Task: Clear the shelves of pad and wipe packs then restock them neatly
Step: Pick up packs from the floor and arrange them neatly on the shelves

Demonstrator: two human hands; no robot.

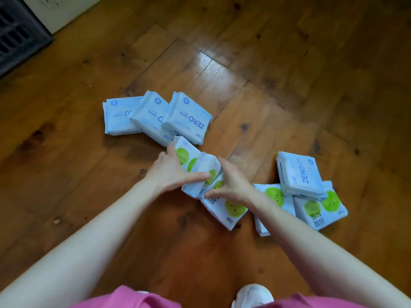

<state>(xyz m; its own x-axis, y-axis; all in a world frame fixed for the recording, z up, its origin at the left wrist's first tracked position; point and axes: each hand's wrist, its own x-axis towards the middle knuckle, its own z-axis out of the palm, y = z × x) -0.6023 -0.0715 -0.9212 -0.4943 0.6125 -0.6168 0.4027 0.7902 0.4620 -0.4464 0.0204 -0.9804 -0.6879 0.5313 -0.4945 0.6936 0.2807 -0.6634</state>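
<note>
The left grip (175, 172) and the right grip (231, 185) are both clamped on one white soft-plastic pack with green dots (203, 172). Each thumb is on its near edge, and the fingers are curled over its far edge. This pack is tilted and lies across two more green-dotted white packs on the brown wooden plank floor (266, 96). One of them (183, 150) pokes out just beyond it and the other (229, 211) just nearer than it.

Farther from the held pack and to its left, three pale-blue packs printed ZERO LEAKS (186, 118) overlap in a row. Well to its right, a fourth pale-blue ZERO pack (300, 174) lies on top of two further green-dotted packs (320, 207).

Far beyond the held pack on the left stands a dark slatted plastic crate (17, 36). Nearest the camera are a white shoe (253, 294) and a pink garment (133, 298).
</note>
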